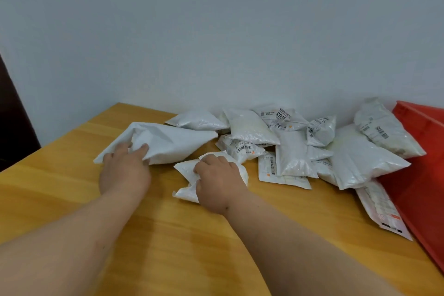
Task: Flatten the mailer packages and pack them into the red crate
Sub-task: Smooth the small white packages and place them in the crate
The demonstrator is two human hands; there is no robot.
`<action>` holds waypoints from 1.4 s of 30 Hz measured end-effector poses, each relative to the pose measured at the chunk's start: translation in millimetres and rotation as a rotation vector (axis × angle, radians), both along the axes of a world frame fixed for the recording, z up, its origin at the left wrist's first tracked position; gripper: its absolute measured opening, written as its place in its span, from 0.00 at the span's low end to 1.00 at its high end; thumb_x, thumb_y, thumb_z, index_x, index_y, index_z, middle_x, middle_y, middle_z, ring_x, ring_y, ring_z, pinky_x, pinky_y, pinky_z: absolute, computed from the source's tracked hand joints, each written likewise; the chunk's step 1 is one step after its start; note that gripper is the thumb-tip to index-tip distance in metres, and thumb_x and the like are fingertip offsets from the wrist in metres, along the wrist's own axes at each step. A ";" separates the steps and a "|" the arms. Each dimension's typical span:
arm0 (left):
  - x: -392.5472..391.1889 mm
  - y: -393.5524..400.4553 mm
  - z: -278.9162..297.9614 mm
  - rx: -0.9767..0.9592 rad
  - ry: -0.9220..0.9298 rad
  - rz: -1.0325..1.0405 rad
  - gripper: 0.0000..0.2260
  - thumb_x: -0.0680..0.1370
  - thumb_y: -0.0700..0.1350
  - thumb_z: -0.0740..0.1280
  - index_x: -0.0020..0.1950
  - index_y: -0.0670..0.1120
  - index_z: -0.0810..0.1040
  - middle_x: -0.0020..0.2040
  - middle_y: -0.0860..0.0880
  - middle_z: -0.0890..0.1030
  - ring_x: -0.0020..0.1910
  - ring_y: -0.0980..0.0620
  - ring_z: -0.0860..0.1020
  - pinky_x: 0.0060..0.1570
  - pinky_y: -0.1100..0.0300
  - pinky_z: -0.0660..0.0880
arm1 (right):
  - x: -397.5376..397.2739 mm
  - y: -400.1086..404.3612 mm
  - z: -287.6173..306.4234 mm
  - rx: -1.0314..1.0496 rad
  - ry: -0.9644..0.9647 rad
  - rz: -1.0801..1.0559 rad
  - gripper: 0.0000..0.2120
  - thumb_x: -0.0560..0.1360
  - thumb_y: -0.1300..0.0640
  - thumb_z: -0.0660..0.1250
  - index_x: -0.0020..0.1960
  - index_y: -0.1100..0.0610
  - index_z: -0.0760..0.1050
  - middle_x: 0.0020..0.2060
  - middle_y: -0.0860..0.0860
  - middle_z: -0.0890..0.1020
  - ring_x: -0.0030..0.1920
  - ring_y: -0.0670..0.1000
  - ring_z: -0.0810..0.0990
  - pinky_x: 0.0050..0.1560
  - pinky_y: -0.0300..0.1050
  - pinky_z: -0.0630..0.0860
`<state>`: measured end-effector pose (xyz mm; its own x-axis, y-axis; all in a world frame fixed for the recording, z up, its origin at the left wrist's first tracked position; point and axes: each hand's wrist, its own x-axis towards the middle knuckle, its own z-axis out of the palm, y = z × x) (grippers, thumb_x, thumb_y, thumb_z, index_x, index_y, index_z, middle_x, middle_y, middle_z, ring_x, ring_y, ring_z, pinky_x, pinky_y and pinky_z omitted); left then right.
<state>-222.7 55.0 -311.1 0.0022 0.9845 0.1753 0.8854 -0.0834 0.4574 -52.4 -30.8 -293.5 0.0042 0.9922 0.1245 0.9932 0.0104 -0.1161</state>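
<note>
A large white mailer (pixel 168 140) lies puffed up on the wooden table (pixel 168 235), left of the pile. My left hand (pixel 125 168) grips its near left end, fingers curled into the plastic. A smaller crumpled white mailer (pixel 186 172) lies just to its right, and my right hand (pixel 216 180) holds it with fingers curled over its top. Behind and to the right, several white mailers (pixel 295 151) with barcode labels lie heaped against the wall. The red crate (pixel 422 187) stands at the right edge, partly out of view.
One flat labelled mailer (pixel 382 209) lies along the crate's near side, and another mailer (pixel 384 127) leans on the crate's rim. A pale wall runs behind the table. A dark panel (pixel 14 113) stands at the far left past the table's edge.
</note>
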 end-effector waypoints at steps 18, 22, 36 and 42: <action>-9.6 -70.0 128.8 0.388 -0.497 -0.222 0.08 0.78 0.49 0.66 0.42 0.47 0.77 0.36 0.49 0.78 0.38 0.48 0.75 0.36 0.55 0.69 | 10.3 -66.8 78.6 0.619 0.166 -0.359 0.20 0.69 0.64 0.62 0.60 0.56 0.71 0.55 0.52 0.73 0.56 0.56 0.71 0.53 0.48 0.64; 11.6 -101.3 150.2 0.371 -0.446 -0.377 0.07 0.77 0.50 0.69 0.40 0.52 0.77 0.34 0.53 0.77 0.37 0.52 0.75 0.35 0.57 0.67 | 17.5 -99.4 104.0 0.728 0.155 -0.256 0.34 0.66 0.59 0.62 0.72 0.53 0.64 0.68 0.54 0.66 0.65 0.58 0.64 0.64 0.55 0.62; 83.2 -196.5 190.5 0.399 -0.563 -0.660 0.08 0.76 0.50 0.71 0.39 0.51 0.78 0.32 0.54 0.77 0.33 0.58 0.74 0.31 0.65 0.66 | 63.0 -177.3 132.5 0.563 0.023 -0.226 0.52 0.71 0.48 0.69 0.79 0.45 0.35 0.76 0.51 0.58 0.75 0.55 0.56 0.72 0.57 0.54; 102.6 -217.8 194.7 0.485 -0.452 -0.737 0.16 0.74 0.61 0.69 0.52 0.50 0.80 0.47 0.54 0.82 0.47 0.53 0.79 0.49 0.57 0.74 | 79.8 -194.9 132.9 0.679 0.160 -0.365 0.38 0.69 0.49 0.69 0.74 0.50 0.56 0.61 0.49 0.70 0.63 0.54 0.68 0.62 0.53 0.58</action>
